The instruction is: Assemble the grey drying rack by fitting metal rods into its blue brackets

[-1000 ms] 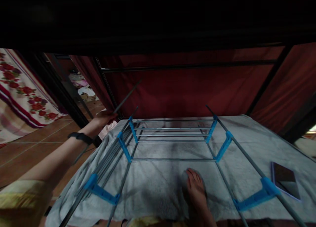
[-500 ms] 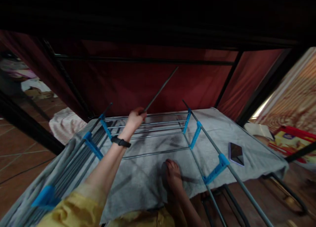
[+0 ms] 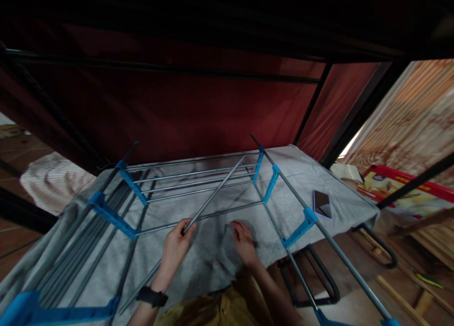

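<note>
My left hand (image 3: 178, 244), with a black band on the wrist, is closed around a thin grey metal tube (image 3: 216, 190). The tube slants from lower left to upper right, over the bars of a rack frame. That rack (image 3: 222, 209) is made of grey tubes joined by blue plastic brackets (image 3: 271, 184). Its two long sides run away from me, with several cross bars between them at the far end. My right hand (image 3: 244, 243) holds nothing, its fingers apart, low over the grey cloth just right of the tube.
A grey cloth (image 3: 283, 163) covers the surface under the rack. Several loose tubes (image 3: 85, 241) lie along the left side. On the right are a phone (image 3: 322, 204) and, lower down, a red and yellow box (image 3: 407, 189). Dark posts and a red curtain (image 3: 198, 113) stand behind.
My left hand has come down and nearer to me with the tube, which now lies lower across the rack. My right hand stays near the cloth. The view has turned slightly right.
</note>
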{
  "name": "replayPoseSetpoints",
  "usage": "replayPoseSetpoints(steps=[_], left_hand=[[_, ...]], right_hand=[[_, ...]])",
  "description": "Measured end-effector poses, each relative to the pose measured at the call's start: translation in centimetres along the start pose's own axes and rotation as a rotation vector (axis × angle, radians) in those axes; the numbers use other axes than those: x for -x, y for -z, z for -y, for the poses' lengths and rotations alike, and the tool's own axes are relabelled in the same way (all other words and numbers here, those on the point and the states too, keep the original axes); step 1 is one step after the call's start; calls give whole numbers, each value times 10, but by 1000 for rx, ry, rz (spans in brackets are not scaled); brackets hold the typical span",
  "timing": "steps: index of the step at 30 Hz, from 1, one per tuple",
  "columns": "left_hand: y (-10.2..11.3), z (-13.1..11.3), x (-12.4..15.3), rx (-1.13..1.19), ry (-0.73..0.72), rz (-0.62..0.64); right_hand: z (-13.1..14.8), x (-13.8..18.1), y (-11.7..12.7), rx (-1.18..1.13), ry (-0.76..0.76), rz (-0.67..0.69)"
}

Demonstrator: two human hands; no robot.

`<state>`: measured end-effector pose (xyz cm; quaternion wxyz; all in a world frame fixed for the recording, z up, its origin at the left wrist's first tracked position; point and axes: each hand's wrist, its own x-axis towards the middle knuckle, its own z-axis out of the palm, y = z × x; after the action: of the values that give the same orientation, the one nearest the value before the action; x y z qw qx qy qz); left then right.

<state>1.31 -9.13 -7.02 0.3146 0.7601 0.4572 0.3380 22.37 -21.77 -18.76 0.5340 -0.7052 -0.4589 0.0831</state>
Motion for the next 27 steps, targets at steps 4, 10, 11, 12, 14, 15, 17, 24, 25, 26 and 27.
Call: replayPoseSetpoints(steps=[4,10,11,12,14,15,17,24,25,26,27], left_hand=[[-3,12,15,-84,-26,61],[-17,5,24,-140,-106,177],[-20,1,25,-152,-125,208],[-23,-3,25,-165,-148,241],[-27,-7,26,-202,-203,299],[-28,-8,26,-228,-227,319],[-28,-6,27,-288,-251,341],[-26,7,30,-465,-261,407],[-27,9,30,-481,-259,411],[-27,11,30,-492,-254,413],[-27,14,30,-499,-249,413]], right_hand=[[6,-17,6,-340,-297,-116],[14,-40,29,-863,-596,-187],[15,-42,35,-906,-617,-193],[16,-43,40,-939,-633,-205],[16,-46,49,-987,-651,-227],[15,-47,54,-1002,-653,-231],[11,-47,61,-1020,-653,-222],[-18,-37,73,-1030,-701,-176],[-22,-35,73,-1015,-700,-179],[-27,-32,73,-996,-692,-185],[-33,-30,73,-969,-676,-194]])
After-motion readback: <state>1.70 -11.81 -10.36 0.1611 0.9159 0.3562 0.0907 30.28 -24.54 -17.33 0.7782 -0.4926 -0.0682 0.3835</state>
